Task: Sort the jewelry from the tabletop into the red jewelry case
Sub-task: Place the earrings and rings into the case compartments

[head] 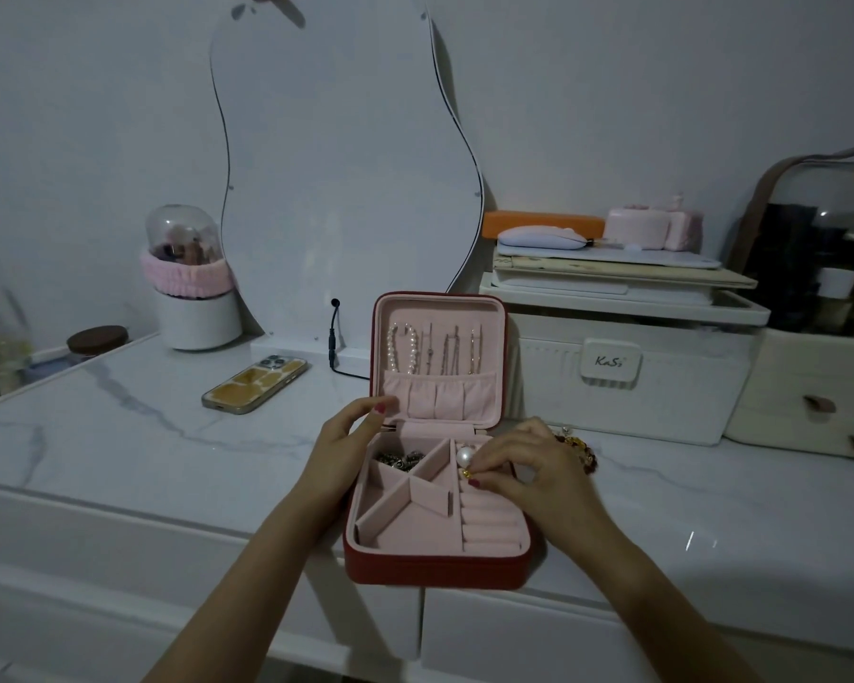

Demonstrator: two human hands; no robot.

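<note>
On the white marble surface (119, 426) near its front edge stands the red jewelry case (435, 564), lid upright and pink lining showing. The left hand (351, 436) rests at the case's left hinge corner, fingers loosely curled against the lid's edge — holding nothing that shows. The right hand (533, 465) hovers over the ring rolls on the case's right side, thumb and forefinger pinching a pearl earring (464, 458) with a gold fitting. A dark chain (400, 459) lies in the rear-left compartment; a pearl strand (405, 350) hangs in the lid. Behind the right hand sits amber-coloured jewelry (580, 448) — possibly a bracelet. A phone (255, 384) lies to the left.
</note>
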